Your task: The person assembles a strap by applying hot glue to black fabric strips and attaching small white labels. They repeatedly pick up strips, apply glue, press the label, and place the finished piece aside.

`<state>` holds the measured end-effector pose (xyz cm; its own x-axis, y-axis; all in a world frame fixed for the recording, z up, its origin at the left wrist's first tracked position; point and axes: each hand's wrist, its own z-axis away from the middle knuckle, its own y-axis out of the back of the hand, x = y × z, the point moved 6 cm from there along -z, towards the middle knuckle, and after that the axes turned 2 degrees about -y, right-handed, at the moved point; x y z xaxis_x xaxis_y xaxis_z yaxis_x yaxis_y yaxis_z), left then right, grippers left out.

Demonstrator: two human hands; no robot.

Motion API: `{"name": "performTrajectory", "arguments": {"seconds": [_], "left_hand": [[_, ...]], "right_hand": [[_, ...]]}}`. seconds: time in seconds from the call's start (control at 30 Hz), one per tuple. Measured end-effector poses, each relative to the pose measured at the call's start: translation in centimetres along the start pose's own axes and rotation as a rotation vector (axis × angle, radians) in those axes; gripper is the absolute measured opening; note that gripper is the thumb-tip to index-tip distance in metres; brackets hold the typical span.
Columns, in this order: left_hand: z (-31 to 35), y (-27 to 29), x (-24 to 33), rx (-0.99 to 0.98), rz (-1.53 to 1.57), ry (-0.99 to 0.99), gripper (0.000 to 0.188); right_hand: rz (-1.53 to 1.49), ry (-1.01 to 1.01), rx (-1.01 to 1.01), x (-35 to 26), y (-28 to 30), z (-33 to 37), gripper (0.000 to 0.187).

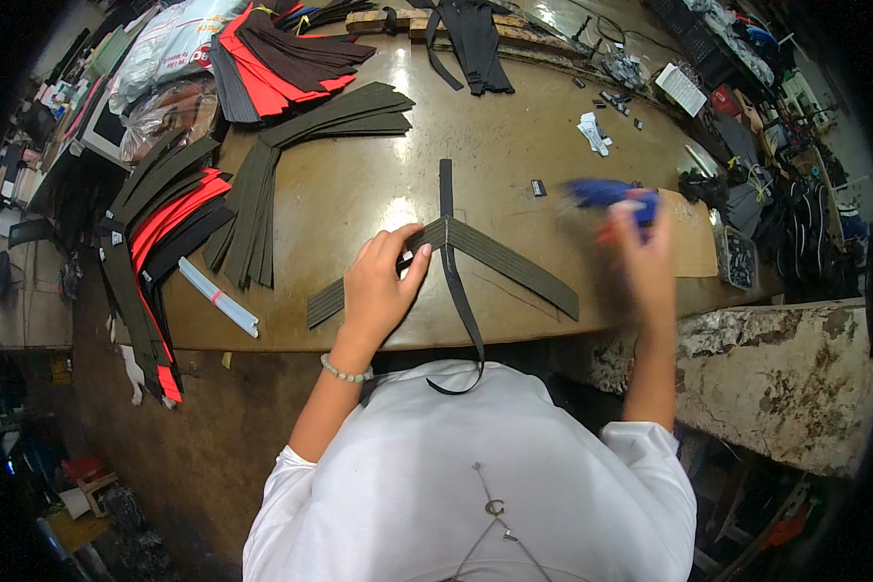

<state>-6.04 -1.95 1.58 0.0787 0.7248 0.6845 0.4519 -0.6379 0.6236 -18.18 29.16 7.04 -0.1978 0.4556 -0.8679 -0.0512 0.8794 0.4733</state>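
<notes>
My left hand (380, 281) lies on a bent dark green fabric strip (519, 264), with fingers and thumb spread against it near the bend. Something small and white shows between the thumb and forefinger, too small to name. A narrow black strap (446, 189) crosses the bend, and its loose end hangs over the table's front edge onto my white shirt. Off to the right, my right hand (640, 254) is closed round a blue glue gun (640, 206), held apart from the strip. Motion blurs the gun and the fingers.
Bundles of green (262, 184), red and black strips (170, 218) lie at the left, beside a bunch of translucent glue sticks (218, 299). A small black label (538, 187) sits right of the strap. Cardboard (689, 233) and a clear plastic box (737, 257) are at the right.
</notes>
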Motion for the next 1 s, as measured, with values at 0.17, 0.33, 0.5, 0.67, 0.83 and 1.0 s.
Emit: {"name": "performTrajectory", "arguments": {"seconds": [0.17,0.33,0.5,0.67,0.83,1.0], "left_hand": [[-0.1,1.1,-1.2,0.060,0.544,0.220,0.054],[-0.3,0.0,0.7,-0.228,1.012,0.502,0.089],[-0.1,-1.1,4.8,-0.454,1.041,0.430,0.093],[0.4,-0.5,4.3,-0.424,0.977,0.375,0.055],[1.8,0.7,1.5,-0.211,0.914,0.481,0.020],[1.6,0.1,1.9,-0.214,1.043,0.427,0.017]], "right_hand": [[0.617,-0.217,0.773,9.8,13.1,-1.2,0.058],[0.991,-0.595,0.488,4.7,13.5,3.1,0.059],[0.010,0.081,-0.283,-7.1,-6.4,5.4,0.032],[-0.363,0.124,-0.407,-8.6,-13.1,5.1,0.020],[-0.673,-0.253,-0.428,-5.6,-12.4,4.7,0.016],[-1.032,-0.331,-0.526,-4.5,-13.5,5.3,0.026]]}}
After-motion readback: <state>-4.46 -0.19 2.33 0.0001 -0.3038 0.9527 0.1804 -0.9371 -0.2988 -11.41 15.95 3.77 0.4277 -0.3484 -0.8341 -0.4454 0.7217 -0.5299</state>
